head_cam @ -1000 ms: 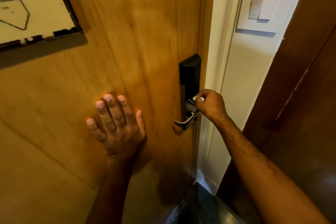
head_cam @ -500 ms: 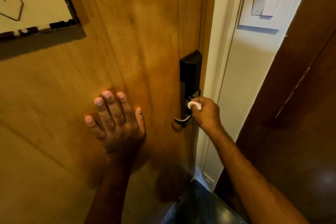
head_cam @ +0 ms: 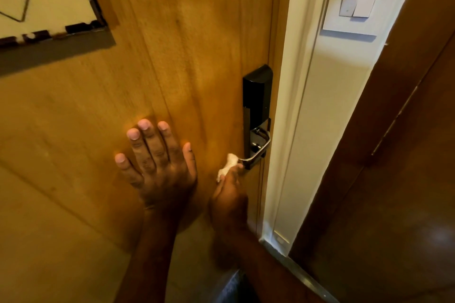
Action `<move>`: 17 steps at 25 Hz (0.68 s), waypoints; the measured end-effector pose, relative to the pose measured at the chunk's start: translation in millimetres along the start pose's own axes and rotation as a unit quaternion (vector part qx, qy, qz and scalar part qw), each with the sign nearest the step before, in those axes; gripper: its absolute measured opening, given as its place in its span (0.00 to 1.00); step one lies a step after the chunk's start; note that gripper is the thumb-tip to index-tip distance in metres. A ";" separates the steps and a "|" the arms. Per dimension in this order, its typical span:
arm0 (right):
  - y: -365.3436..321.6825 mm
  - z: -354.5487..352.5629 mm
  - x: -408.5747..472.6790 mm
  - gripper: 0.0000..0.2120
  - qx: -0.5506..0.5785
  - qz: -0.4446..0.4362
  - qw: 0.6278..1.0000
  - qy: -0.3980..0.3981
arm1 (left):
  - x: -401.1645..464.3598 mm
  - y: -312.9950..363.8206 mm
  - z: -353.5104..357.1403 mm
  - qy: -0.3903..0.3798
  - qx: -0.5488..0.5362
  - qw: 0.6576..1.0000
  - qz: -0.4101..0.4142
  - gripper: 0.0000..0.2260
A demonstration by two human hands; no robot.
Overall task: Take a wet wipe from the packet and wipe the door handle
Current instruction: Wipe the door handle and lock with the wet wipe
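White wipe (head_cam: 227, 166) in right hand (head_cam: 230, 195).

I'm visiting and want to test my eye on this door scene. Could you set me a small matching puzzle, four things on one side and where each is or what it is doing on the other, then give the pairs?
Things:
1. left hand
2. right hand
3. wet wipe
4. light switch

Places or states:
A. on the white wall to the right of the door frame
B. bunched at the free end of the door handle
C. flat against the wooden door, fingers spread
D. pinching the white wipe from below

Pairs: 1-C, 2-D, 3-B, 4-A
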State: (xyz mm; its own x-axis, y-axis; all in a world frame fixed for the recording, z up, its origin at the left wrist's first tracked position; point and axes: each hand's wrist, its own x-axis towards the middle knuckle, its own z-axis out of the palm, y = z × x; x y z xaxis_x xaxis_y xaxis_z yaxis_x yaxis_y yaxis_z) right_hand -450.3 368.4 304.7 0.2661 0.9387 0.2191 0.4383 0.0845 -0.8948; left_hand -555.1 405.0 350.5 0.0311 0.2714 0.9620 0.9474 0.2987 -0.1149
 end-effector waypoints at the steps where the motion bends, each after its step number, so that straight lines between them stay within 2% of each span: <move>1: -1.2 1.2 0.9 0.23 0.008 0.026 0.999 -0.032 | 0.9 0.5 -0.7 0.003 0.002 1.000 0.001 0.38; 3: -0.7 -2.1 2.1 0.19 0.029 0.043 0.998 -0.035 | 1.1 1.8 -2.9 0.004 -0.003 1.000 -0.002 0.38; 5: 1.0 -12.3 7.4 0.15 0.104 0.076 0.992 0.002 | 0.9 1.9 -3.3 0.007 -0.002 1.000 -0.002 0.38; 9: 7.8 -35.2 30.3 0.10 0.231 0.151 0.960 0.053 | 1.3 -1.5 -0.3 0.006 0.024 1.000 0.009 0.37; 12: 13.3 -45.6 44.3 0.06 0.251 0.179 0.943 0.123 | 1.7 -1.0 -1.3 0.008 0.024 1.000 0.008 0.37; 15: 25.0 -60.9 68.7 0.08 0.256 0.235 0.921 0.178 | 2.4 -0.2 -3.1 0.008 0.018 1.000 0.013 0.37; 17: 29.5 -72.5 89.5 0.12 0.259 0.236 0.917 0.193 | 2.4 -1.0 -1.6 0.006 0.022 1.000 0.015 0.37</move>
State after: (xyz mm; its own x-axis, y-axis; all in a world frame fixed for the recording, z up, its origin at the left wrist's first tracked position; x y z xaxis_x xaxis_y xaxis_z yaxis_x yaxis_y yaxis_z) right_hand -351.3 430.7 326.1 0.6486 0.7323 -0.2072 -0.2424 -0.0593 -0.9684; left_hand -555.5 403.9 353.4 0.0628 0.2703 0.9607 0.9313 0.3302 -0.1538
